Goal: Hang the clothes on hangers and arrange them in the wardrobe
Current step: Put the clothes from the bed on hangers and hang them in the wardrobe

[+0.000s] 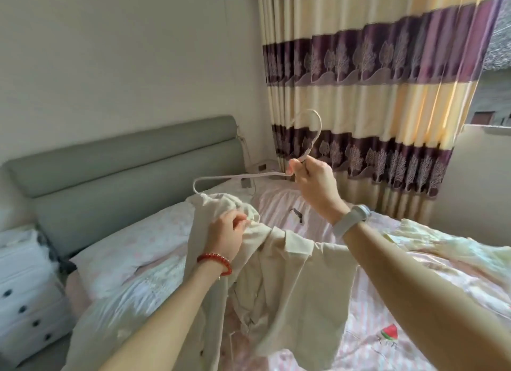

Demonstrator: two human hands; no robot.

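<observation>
Fabric of the cream shirt (pixel 279 274) is bunched in the left hand (pixel 225 238) above the bed (pixel 387 329), while the right hand (pixel 312 181) pinches the hanger (pixel 237 177) at its neck. With only one hanger end inside, the shirt could slide off if that bunch loosens.

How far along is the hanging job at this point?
Early. In hand: the right hand grips the hanger by its neck while the left hand feeds the cream garment onto its arm. Left: seating it, the pale garment on the bed, the wardrobe.
</observation>
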